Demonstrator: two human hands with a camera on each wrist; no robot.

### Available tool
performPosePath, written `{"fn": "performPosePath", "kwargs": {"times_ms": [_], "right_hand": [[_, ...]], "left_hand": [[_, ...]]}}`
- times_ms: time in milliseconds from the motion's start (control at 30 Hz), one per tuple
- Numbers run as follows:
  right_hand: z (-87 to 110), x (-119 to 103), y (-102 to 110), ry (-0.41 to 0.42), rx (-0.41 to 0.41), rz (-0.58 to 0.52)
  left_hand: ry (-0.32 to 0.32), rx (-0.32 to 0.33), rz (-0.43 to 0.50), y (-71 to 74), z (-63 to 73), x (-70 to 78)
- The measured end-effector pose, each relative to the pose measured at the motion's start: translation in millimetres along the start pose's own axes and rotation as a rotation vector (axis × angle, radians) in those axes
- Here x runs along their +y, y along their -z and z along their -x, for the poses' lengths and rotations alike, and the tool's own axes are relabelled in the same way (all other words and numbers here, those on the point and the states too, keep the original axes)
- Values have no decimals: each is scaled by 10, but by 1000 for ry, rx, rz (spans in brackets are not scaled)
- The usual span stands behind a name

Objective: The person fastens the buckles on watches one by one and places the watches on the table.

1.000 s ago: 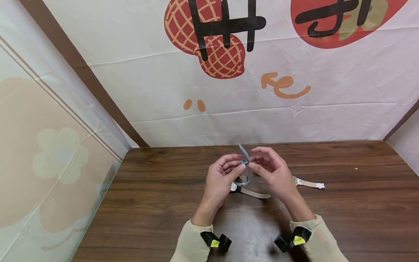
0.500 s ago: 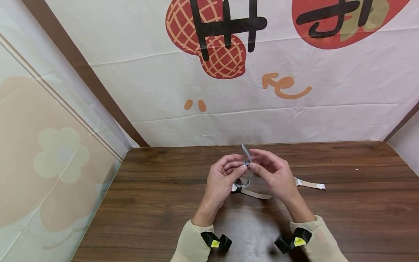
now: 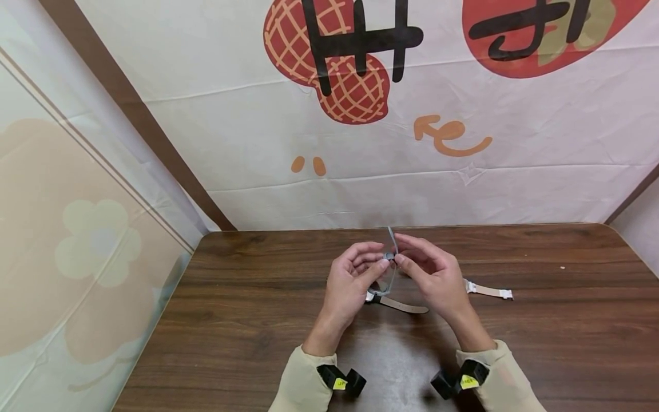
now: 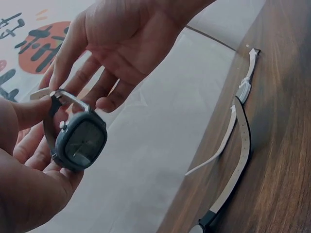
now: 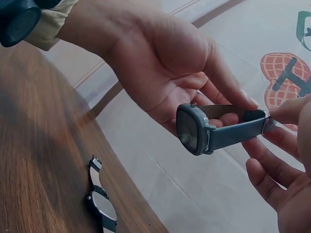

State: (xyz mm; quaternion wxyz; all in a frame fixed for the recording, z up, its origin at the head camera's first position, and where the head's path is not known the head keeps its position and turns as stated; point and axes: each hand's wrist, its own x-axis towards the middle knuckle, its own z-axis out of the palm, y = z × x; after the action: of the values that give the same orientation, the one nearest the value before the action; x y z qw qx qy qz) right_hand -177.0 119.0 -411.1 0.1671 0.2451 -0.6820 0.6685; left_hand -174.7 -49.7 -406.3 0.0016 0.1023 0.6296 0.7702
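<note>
With the left hand I am pinching the strap of a blue-grey watch close to its buckle; with the right hand I am pinching the same strap just beside it. Both grips are grasping the watch. It is hanging above the table, strap bending into a loop, case dangling below the thumbs. A dark-strapped watch is lying beneath the hands; a white-strapped watch is lying farther right.

The left grip and right grip pinch close together, wrists angled inward, fingers bent.
</note>
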Motion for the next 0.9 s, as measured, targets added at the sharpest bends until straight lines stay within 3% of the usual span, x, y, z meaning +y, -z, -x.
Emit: {"fn": "performPosePath", "kwargs": {"times_ms": [167, 900], "right_hand": [[3, 7, -15, 24, -1, -9], [20, 29, -38, -27, -11, -104]], "left_hand": [[-19, 27, 33, -39, 16, 0], [-68, 115, 103, -105, 7, -63]]}}
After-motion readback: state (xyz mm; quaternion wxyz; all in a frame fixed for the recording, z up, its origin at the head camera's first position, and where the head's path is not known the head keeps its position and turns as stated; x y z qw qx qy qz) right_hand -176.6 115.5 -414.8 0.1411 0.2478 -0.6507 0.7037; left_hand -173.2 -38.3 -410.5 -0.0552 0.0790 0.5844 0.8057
